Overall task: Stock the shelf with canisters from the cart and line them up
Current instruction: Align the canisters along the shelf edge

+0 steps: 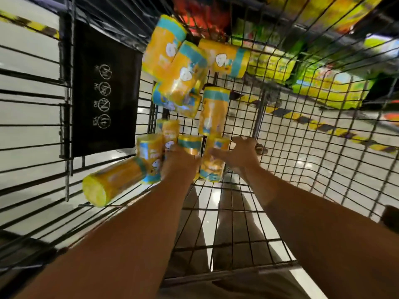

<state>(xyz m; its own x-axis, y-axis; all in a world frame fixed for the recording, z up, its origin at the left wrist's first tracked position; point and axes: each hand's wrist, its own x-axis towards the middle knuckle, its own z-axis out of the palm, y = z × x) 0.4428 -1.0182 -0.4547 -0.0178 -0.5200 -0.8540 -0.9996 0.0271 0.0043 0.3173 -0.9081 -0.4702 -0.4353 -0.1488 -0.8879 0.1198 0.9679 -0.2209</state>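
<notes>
You had both arms reaching down into the wire cart (pixel 302 160). The yellow canisters (pixel 177 78) with teal bands lay in a loose heap toward its left side, some piled crosswise at the far end and a smaller cluster close to your hands. Your left hand (pixel 180 162) was pushed in among that near cluster, back up, its fingers hidden behind the tubes (the blur did not help), so I cannot tell whether they were clenched on one. Your right hand (pixel 239 155) was released, its fingers spread above the mesh floor and the thumb against the side of the nearest canister (pixel 212 165). A tipped canister (pixel 112 186) lay on its side at the left, one flat end toward you. A black panel (pixel 103 98) with white symbols hung on the cart's left wall. Green packs (pixel 323 93) and striped floor tape (pixel 319 126) showed through the mesh beyond.
</notes>
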